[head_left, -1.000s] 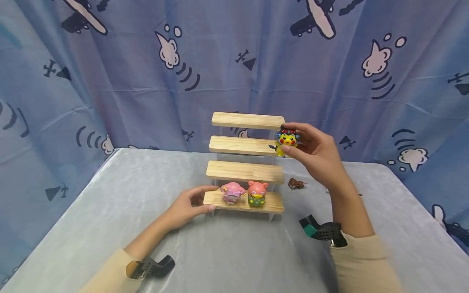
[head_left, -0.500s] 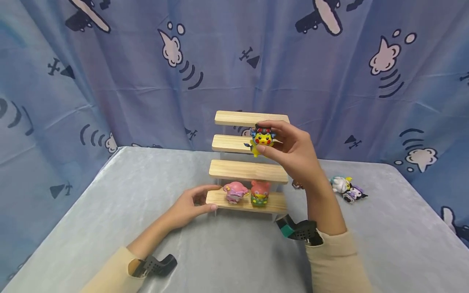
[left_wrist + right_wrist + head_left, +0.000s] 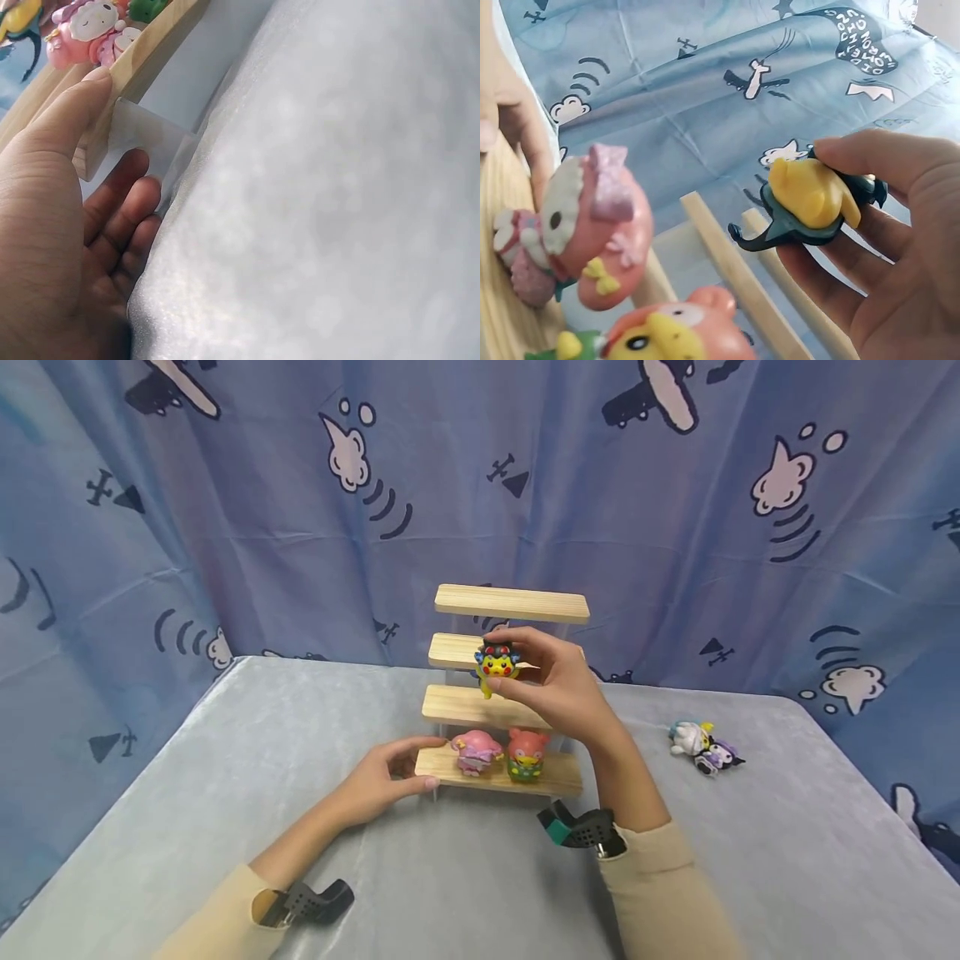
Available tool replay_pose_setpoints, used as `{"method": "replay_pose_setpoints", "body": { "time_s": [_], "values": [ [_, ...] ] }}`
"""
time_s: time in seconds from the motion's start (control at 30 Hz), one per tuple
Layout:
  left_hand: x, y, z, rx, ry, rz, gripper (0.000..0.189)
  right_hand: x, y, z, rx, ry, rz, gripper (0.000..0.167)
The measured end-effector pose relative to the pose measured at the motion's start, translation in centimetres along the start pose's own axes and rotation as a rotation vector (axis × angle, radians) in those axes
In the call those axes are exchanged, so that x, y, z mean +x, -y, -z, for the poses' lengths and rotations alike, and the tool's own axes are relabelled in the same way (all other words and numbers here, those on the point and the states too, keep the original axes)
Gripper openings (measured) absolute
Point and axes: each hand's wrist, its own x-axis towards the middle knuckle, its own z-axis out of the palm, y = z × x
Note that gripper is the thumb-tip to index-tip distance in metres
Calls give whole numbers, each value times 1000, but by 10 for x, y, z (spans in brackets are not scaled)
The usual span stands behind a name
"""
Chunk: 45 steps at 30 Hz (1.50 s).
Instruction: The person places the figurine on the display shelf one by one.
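Note:
My right hand [image 3: 555,685] pinches a small yellow figurine [image 3: 497,665] with a dark hat and red cheeks between thumb and fingers. It is held upright in front of the second and third boards of a four-step wooden display stand [image 3: 512,602]. In the right wrist view the figurine [image 3: 814,195] shows its yellow underside and a dark curled tail. My left hand [image 3: 382,781] grips the left end of the lowest board, thumb on its edge, as the left wrist view shows. On that board stand a pink figurine with a bow [image 3: 476,752] and a coral bear-eared figurine [image 3: 527,755].
Two more figurines lie on the table at the right, one white and teal [image 3: 688,737], one purple and black [image 3: 718,757]. A blue patterned curtain [image 3: 300,527] hangs behind the pale cloth-covered table [image 3: 225,760].
My right hand has carried the yellow figurine leftward from the stand's right side to in front of its middle, ending slightly lower. My left hand keeps its grip on the bottom board.

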Motion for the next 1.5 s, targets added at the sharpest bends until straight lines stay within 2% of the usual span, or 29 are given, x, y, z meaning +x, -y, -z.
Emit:
{"method": "replay_pose_setpoints", "body": {
  "time_s": [0.27,0.7,1.5],
  "values": [
    [1,1,3,3,6,-8,52,6,-5,-7,-7,36,-37,44],
    [1,-1,1,8,7,-10,52,7,-19,-15,-105,81,-44,41],
    [1,0,1,3,9,-7,53,7,-27,-22,-47,74,-110,42]
  ]
}}
